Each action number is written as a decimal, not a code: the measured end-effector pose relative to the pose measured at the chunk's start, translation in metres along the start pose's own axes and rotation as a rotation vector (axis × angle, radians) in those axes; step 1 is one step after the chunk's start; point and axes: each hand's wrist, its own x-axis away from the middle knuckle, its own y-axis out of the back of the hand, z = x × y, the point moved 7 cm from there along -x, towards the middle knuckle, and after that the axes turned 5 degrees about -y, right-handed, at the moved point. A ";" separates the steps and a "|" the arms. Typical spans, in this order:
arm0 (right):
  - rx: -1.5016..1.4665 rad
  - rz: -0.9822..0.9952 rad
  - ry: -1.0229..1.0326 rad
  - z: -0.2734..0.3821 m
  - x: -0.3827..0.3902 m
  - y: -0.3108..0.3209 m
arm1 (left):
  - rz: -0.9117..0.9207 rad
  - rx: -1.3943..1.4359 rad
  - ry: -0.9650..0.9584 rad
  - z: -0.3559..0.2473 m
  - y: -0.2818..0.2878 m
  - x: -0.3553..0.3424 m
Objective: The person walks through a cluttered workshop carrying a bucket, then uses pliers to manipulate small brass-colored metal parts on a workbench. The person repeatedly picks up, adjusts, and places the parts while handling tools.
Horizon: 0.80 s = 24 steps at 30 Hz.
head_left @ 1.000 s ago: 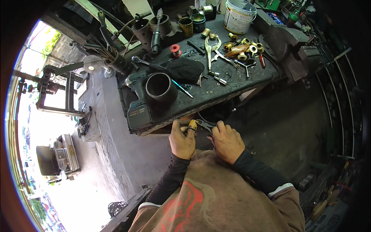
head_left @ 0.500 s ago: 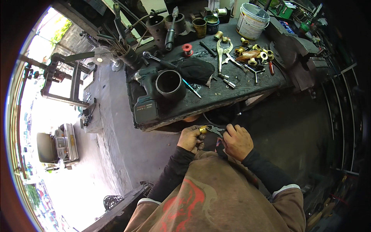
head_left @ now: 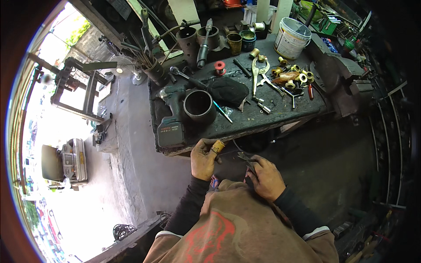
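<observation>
Between the thumb and fingers of my left hand (head_left: 203, 161) is a brass bushing (head_left: 218, 147), a short flanged cylinder. My right hand (head_left: 267, 177) is closed around a pair of pliers (head_left: 248, 161), whose dark jaws point left toward the bushing without touching it. Both hands are in front of the bench's near edge, above my brown shirt. On the workbench (head_left: 245, 122) beyond them lie more brass bushings (head_left: 289, 79), locking pliers (head_left: 259, 72) and a T-handle wrench (head_left: 293, 95).
A cordless drill (head_left: 173, 118) and a thick pipe piece (head_left: 199, 106) stand at the bench's near left. Behind are a ratchet (head_left: 180, 74), a red spool (head_left: 219, 68), a dark cloth (head_left: 228, 91) and a white bucket (head_left: 291, 39). A vise (head_left: 340, 79) bounds the right end.
My left hand has moved left with the bushing and tilted it up. The pliers have come away from it, and my right hand is slightly lower. The bench sits a little lower in view.
</observation>
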 end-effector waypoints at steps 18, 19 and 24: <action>-0.639 0.080 -0.190 0.025 -0.017 0.005 | -0.038 -0.138 -0.078 -0.025 -0.007 0.013; -0.669 0.011 -0.213 0.019 -0.017 0.006 | 0.007 -0.200 -0.130 -0.031 -0.011 0.014; -1.084 0.202 -0.205 0.018 -0.052 0.012 | 0.103 -0.153 -0.106 -0.033 -0.021 0.020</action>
